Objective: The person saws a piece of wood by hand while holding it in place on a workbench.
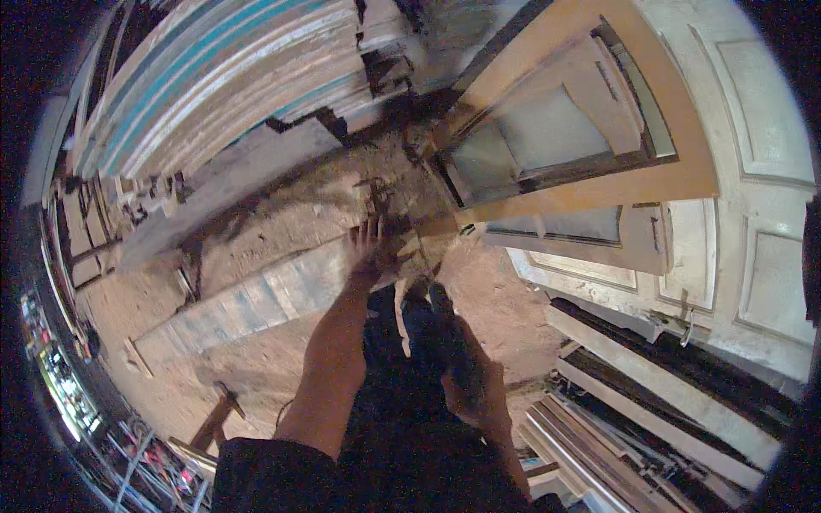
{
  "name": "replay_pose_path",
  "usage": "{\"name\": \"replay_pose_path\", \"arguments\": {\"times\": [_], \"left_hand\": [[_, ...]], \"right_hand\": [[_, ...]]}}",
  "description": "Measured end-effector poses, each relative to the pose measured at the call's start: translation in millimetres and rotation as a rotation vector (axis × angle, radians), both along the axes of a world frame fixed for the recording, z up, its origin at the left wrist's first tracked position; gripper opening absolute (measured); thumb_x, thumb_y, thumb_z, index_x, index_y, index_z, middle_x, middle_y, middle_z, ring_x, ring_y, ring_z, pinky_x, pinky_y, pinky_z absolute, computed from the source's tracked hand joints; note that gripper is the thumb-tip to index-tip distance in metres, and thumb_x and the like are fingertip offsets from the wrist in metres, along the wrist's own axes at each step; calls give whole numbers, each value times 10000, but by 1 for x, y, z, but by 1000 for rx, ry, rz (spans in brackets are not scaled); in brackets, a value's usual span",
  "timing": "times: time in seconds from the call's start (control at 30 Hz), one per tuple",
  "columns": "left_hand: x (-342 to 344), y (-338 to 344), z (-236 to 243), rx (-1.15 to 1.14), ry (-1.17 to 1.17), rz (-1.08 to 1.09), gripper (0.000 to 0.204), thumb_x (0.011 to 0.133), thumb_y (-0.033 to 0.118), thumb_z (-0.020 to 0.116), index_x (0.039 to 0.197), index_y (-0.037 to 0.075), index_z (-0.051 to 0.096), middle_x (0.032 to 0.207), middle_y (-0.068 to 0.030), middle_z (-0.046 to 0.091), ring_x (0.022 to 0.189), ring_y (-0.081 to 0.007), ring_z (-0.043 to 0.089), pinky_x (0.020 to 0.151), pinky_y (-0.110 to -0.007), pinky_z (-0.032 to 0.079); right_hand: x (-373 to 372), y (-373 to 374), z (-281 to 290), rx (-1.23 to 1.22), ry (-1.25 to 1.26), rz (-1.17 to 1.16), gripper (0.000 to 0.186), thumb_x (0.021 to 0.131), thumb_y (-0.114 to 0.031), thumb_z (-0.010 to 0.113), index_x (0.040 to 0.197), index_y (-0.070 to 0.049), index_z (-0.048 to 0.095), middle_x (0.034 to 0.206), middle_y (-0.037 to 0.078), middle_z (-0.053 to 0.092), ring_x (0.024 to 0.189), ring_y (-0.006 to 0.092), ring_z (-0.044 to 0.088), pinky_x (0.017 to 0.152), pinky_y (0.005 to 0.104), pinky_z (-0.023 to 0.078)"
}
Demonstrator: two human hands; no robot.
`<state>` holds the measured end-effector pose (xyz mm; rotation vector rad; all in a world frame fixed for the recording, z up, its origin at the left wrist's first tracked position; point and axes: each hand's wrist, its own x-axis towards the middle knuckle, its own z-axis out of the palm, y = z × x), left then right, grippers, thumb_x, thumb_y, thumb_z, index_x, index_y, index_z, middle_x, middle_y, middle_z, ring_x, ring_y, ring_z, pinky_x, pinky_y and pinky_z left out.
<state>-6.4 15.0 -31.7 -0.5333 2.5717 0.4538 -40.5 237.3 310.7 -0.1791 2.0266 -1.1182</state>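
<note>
A long pale plank [248,308] with darker patches runs from the lower left toward the middle. My left hand [368,244] rests at its far right end, with fingers stretched and apart. My right hand [470,376] is low beside my dark clothing, to the right of the plank; its fingers are lost in shadow, and whether they hold anything is unclear. Between my arms, a narrow tan strip [402,316], apparently wood, stands out against the dark cloth. Just past my left hand, small dark shapes are too dim to name.
Stacked boards [222,85] with teal and white edges fill the upper left. An orange-brown door frame [697,154] with glass leans at the upper right, before a cream panelled door [774,111]. Timber strips [581,453] lie lower right. A wooden piece [214,423] stands lower left.
</note>
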Motion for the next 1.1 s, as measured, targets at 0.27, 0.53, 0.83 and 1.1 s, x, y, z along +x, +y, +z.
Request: {"name": "replay_pose_path", "arguments": {"times": [0.27,0.53,0.83,1.1], "left_hand": [[0,-8,-1,-72,180,-23,1061,753,623,710,1527,39,281,1477,-171,411,1363,-352,390,1132,-545,277],[6,-12,5,-116,343,-72,1065,712,657,726,1480,30,336,1386,-166,465,1307,-354,429,1105,-540,305],[-10,3,-10,-22,316,-46,1046,671,587,751,1468,36,357,1395,-188,463,1296,-359,434,1081,-539,326],[14,-27,-5,-185,334,-92,987,656,432,770,1456,28,358,1410,-186,459,1292,-348,442,1091,-526,316]], "right_hand": [[3,15,23,93,-2,135,800,795,-70,658,1534,-76,352,882,151,699,673,213,616,639,349,516],[8,12,26,80,-28,134,838,793,-83,680,1549,-100,319,891,174,702,695,277,648,659,375,533],[-6,3,-18,-6,64,12,884,791,-98,706,1566,-127,283,901,199,706,720,350,684,682,404,553],[-9,-2,5,-42,60,109,958,779,-103,715,1574,-99,180,969,232,701,816,458,677,751,493,566]]}}
